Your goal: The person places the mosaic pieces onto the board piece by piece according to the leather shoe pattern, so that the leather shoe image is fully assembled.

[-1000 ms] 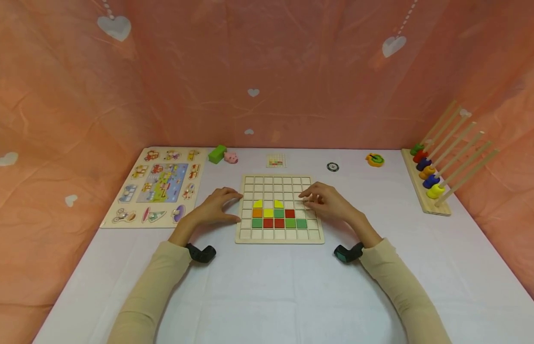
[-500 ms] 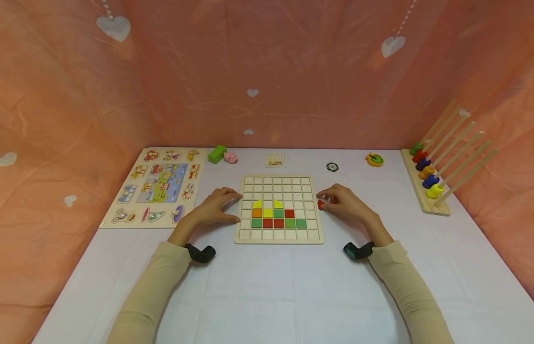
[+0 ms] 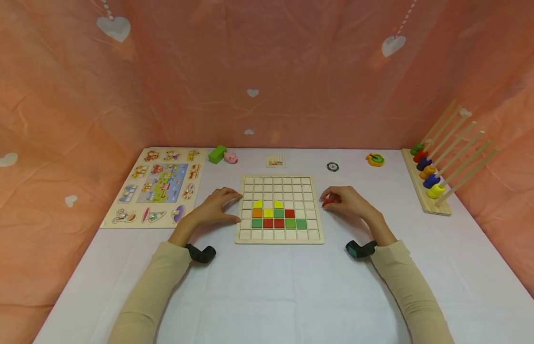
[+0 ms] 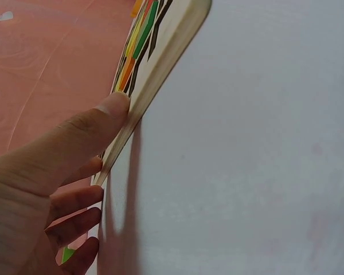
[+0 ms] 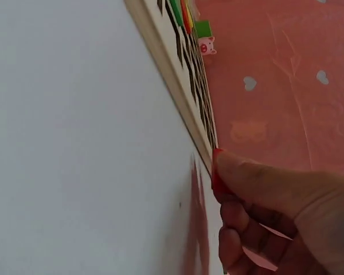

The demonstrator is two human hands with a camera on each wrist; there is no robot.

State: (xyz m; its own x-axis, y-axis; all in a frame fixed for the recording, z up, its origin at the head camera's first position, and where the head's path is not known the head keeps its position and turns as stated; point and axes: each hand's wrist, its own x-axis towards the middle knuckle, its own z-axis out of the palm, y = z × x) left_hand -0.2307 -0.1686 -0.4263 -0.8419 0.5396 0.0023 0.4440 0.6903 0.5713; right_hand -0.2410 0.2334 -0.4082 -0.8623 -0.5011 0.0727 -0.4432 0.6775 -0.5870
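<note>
A wooden grid board (image 3: 246, 234) lies mid-table, with red, green, orange and yellow tiles (image 3: 279, 223) set in its lower rows. My left hand (image 3: 214, 206) rests at its left edge; in the left wrist view the thumb (image 4: 112, 109) touches the rim, and the other fingers lie along the same side. Just right of the board, my right hand (image 3: 347, 202) pinches a small red tile (image 5: 220, 186) between thumb and fingers. The fingers partly cover this tile, so its full shape is hidden.
A small pattern card (image 3: 276, 160) lies behind the board. Around it are a green block (image 3: 217, 154), a pink pig (image 3: 231, 157), a round black-and-white disc (image 3: 332, 166) and an orange-green toy (image 3: 375, 160). A peg puzzle (image 3: 131, 210) lies left; a rod stacker (image 3: 426, 184) stands right.
My right hand has moved right, from over the board's right side to just beyond its edge. The red tile has come into view in its fingers. My left hand has stayed put.
</note>
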